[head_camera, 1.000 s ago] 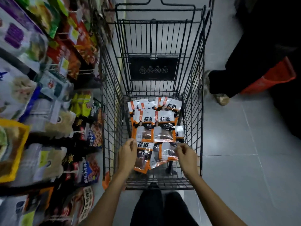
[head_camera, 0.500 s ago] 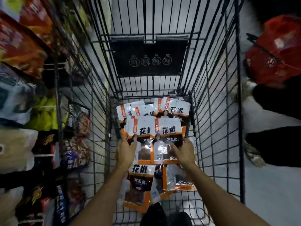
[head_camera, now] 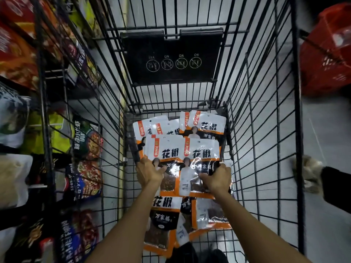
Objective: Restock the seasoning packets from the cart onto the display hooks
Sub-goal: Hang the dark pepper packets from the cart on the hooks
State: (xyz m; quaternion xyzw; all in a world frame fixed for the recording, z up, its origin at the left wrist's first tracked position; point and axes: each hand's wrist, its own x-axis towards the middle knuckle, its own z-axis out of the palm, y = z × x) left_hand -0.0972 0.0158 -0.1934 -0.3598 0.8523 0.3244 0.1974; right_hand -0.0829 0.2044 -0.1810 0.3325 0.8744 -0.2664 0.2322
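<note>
Inside the black wire shopping cart (head_camera: 266, 130), flat on its mesh bottom, lie the glossy white, orange and black plastic seasoning packets (head_camera: 205, 128). They overlap in three rough rows: a far row against the end wall, a middle row, and a near row closest to the person. The middle row is two packets side by side, the left packet (head_camera: 167, 152) and the right packet (head_camera: 203, 152), with their inner edges meeting. More packets sit stacked under the left one, count unclear.

The left hand (head_camera: 150, 172) grips the left packet at its lower left edge, fingers curled at the side and thumb laid across the face. The right hand (head_camera: 216, 178) grips the right packet at its lower right edge the same way, thumb on the shiny front. Both bare forearms reach down over the near row.

A black plastic seat flap (head_camera: 171, 56) with four round white icons hangs on the cart's far end, above the packets. Just beside the cart's left wall stands a display rack (head_camera: 87, 141) of colourful bags, mostly blurred. Right of the cart, a red plastic basket (head_camera: 326, 50) sits at the upper right, blurred. Below it, on the grey tiled floor (head_camera: 322, 243), are another person's pale shoe (head_camera: 307, 175) and dark trouser leg (head_camera: 336, 188).
</note>
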